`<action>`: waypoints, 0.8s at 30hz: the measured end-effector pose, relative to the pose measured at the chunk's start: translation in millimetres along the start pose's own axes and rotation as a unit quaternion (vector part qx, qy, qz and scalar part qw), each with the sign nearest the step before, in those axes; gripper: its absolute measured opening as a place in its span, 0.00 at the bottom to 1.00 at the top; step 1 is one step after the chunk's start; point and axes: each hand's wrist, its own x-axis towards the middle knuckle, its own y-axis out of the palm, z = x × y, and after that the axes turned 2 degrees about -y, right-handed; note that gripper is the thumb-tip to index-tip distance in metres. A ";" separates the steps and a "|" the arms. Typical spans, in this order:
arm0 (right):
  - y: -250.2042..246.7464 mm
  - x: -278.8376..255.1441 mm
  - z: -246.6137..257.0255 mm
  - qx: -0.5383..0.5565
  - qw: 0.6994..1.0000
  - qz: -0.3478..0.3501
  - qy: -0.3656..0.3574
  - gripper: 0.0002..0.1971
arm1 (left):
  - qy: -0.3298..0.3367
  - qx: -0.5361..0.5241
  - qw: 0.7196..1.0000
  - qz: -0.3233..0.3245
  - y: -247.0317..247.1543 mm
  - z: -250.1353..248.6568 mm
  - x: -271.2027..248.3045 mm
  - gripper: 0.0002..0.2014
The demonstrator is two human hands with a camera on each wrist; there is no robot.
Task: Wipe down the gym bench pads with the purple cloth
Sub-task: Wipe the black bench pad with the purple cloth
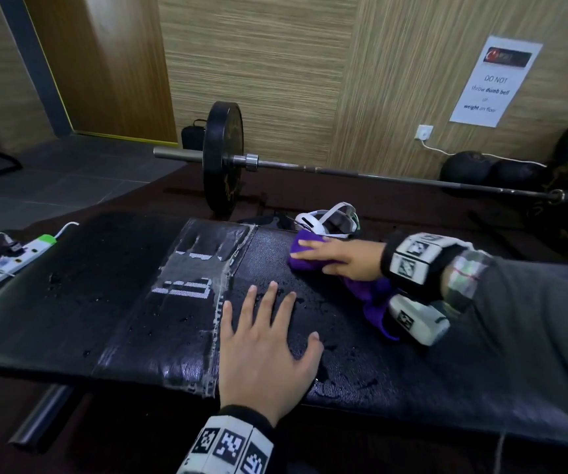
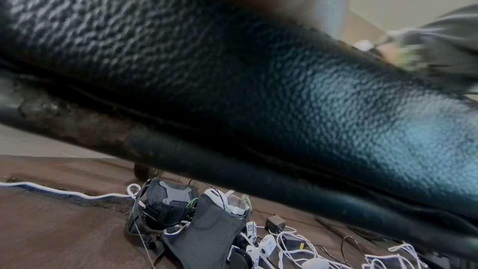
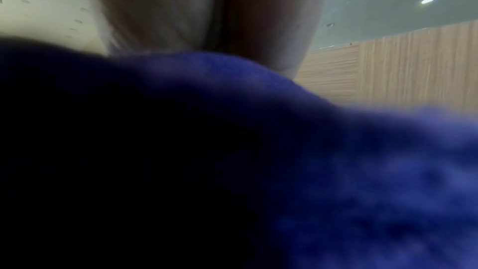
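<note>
On the floor behind the bench we see a barbell (image 1: 344,172) with a black plate (image 1: 222,155), near the wall. A white power strip (image 1: 9,260) lies at the left, and a paper notice (image 1: 494,82) hangs on the wall.

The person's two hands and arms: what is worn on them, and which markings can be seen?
Both hands are bare, without gloves. The left hand has a black cuff at the wrist, under a band of white blocks printed with black square code patterns. The right hand wears a similar black cuff and white coded blocks, one hanging below the wrist. Behind them comes a grey long sleeve.
</note>
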 end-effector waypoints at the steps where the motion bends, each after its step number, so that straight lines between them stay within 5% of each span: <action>1: 4.3 -14.0 -5.5 0.011 1.000 0.002 -0.003 0.30 | 0.001 0.001 1.000 0.001 -0.2 -0.1 0.1 0.31; 6: 13.5 -75.2 -46.1 0.061 0.994 -0.021 0.085 0.31 | 0.002 0.006 1.000 0.003 0.2 -0.2 0.0 0.31; 11: 2.6 -57.1 -51.5 -0.016 0.983 0.005 0.184 0.32 | -0.001 0.011 1.000 0.006 0.6 -0.1 2.3 0.32; 15: 4.9 -30.2 -18.2 -0.039 0.992 0.011 0.117 0.31 | -0.004 0.018 1.000 0.011 0.1 -0.2 1.1 0.33; 21: 36.7 -67.0 13.5 0.035 0.993 0.020 -0.111 0.30 | -0.002 0.020 1.000 0.004 0.9 -0.3 0.3 0.33; 24: 36.3 -101.1 -11.9 0.097 0.991 0.040 -0.088 0.30 | -0.001 0.019 1.000 0.003 1.0 -0.5 0.2 0.32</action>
